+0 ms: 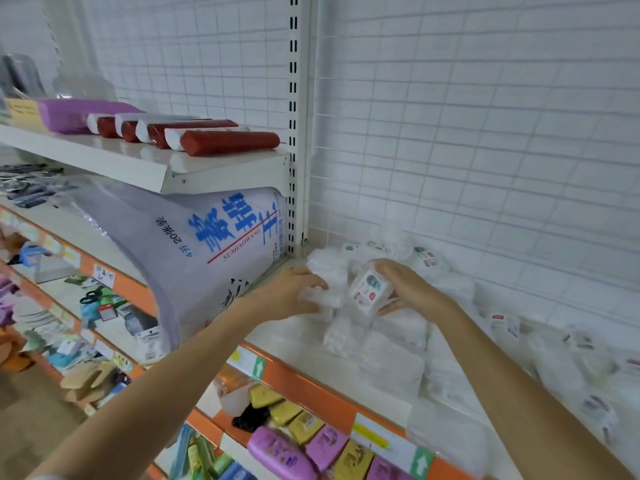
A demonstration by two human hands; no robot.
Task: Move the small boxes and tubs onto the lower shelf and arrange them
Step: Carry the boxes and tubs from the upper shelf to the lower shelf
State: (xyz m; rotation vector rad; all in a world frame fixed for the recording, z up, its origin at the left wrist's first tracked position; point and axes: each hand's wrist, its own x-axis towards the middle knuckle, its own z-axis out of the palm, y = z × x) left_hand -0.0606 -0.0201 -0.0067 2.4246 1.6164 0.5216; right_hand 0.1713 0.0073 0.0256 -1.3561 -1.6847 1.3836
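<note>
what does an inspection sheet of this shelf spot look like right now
surface: white shelf with an orange front strip, at the foot of a wire grid wall.
job's things: white packs heaped and scattered along the shelf; a small labelled tub lifted, tilted.
clutter: a big white bag with blue print lies to the left under an upper shelf; red rolls on that upper shelf.
grippers: left hand grips a clear pack at the heap's left; right hand holds the tub.
cables: nothing seen.
surroundings: lower shelf holds yellow and purple bars; more stocked shelves run off to the left.
</note>
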